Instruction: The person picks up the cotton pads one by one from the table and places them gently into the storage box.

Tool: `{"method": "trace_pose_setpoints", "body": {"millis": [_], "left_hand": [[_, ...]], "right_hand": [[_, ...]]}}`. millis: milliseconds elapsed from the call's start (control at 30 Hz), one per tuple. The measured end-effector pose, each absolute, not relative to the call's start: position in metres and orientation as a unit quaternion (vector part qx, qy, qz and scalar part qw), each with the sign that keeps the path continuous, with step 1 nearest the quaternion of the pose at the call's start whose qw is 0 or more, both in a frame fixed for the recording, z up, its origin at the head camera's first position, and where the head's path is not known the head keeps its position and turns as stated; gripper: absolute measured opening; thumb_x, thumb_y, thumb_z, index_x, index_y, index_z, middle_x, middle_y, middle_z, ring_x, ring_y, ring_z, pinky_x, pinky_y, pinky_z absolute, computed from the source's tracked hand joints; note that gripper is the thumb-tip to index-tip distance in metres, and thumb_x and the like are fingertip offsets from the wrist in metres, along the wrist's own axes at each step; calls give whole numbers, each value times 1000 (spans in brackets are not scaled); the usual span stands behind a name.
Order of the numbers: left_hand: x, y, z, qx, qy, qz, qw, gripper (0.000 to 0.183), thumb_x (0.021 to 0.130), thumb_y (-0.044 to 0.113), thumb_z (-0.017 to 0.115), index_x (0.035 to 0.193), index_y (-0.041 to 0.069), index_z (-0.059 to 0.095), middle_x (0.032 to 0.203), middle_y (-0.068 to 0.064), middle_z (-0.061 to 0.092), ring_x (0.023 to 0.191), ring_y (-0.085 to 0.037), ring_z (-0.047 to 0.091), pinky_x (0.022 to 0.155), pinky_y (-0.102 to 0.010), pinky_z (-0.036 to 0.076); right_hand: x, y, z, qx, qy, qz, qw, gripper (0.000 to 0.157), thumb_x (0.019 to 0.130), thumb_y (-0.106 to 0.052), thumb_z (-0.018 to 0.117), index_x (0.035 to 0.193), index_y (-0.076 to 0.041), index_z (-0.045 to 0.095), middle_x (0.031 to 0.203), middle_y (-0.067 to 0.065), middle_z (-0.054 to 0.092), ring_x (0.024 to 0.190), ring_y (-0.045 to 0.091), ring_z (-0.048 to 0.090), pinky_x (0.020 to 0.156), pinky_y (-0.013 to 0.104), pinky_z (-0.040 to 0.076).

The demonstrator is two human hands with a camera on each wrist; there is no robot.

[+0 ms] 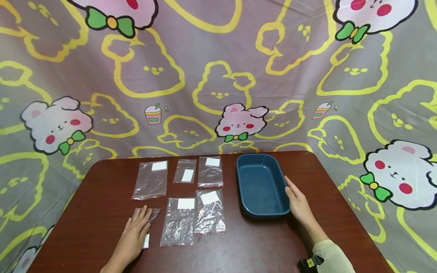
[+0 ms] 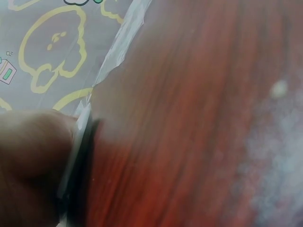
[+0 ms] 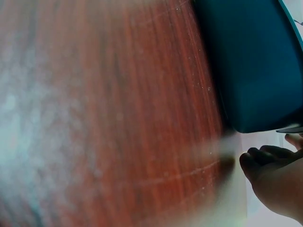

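Note:
My left hand (image 1: 133,235) lies palm down over a clear plastic bag (image 1: 154,214), its fingers fairly straight and spread. Most of that bag is hidden beneath the hand; a bit of its white label (image 1: 146,241) shows by the thumb. In the left wrist view, a thin strip of clear plastic (image 2: 124,42) runs along the hand's side. My right hand (image 1: 300,204) rests against the right side of a deep blue rectangular plastic basin (image 1: 264,189), thumb and forefinger at the rim. The right wrist view shows the fingers beside the basin's outer wall (image 3: 258,71).
Several clear bags with white labels lie flat left of the basin: a large one (image 1: 150,185), a small one (image 1: 181,167), one at the back (image 1: 210,176) and two nearer ones (image 1: 177,227) (image 1: 209,216). A patterned cloth (image 1: 191,87) hangs behind the brown table (image 1: 232,258).

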State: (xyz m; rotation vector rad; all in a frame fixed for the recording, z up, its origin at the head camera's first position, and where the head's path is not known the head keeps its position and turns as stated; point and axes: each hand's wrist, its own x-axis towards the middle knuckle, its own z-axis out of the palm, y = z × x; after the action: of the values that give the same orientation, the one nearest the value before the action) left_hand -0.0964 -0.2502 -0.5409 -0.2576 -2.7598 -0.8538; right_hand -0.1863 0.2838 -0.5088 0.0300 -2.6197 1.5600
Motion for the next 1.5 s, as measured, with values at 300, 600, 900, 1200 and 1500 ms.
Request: {"method": "trace_pose_setpoints", "body": {"millis": [300, 600, 900, 1200, 1500], "left_hand": [[-99, -250, -539, -89, -939, -307, 124, 41, 98, -4, 55, 139, -6, 55, 145, -30, 47, 136, -57, 33, 112, -70, 18], [-99, -248, -534, -81, -941, -303, 129, 37, 101, -1, 53, 137, -3, 58, 142, -24, 54, 134, -54, 40, 109, -68, 26], [-107, -239, -516, -99, -946, -286, 113, 39, 103, 1, 51, 141, -2, 55, 145, -22, 51, 136, -50, 40, 108, -69, 29], [-131, -222, -486, -136, -950, -262, 99, 45, 102, -2, 51, 147, 2, 50, 149, -19, 48, 139, -45, 39, 113, -63, 28], [-152, -194, -481, -185, -940, -268, 101, 43, 101, 0, 53, 145, 1, 52, 148, -18, 50, 138, -43, 41, 113, -62, 29]], "right_hand": [[-185, 285, -511, 15, -861, 505, 48, 52, 111, -28, 37, 157, -6, 32, 161, 18, 31, 147, 37, 27, 116, 60, 24], [-188, 286, -510, 24, -861, 506, 43, 53, 111, -31, 37, 158, -7, 30, 161, 18, 30, 147, 38, 25, 116, 60, 23], [-187, 285, -511, 21, -862, 504, 47, 53, 111, -31, 37, 157, -6, 32, 160, 18, 32, 146, 37, 28, 115, 59, 25], [-187, 287, -509, 19, -862, 505, 43, 50, 111, -24, 37, 158, -5, 31, 160, 19, 30, 146, 37, 27, 116, 58, 24], [-178, 277, -491, 24, -863, 504, 38, 48, 111, -16, 38, 155, 2, 31, 158, 25, 32, 144, 42, 29, 115, 60, 26]]}}
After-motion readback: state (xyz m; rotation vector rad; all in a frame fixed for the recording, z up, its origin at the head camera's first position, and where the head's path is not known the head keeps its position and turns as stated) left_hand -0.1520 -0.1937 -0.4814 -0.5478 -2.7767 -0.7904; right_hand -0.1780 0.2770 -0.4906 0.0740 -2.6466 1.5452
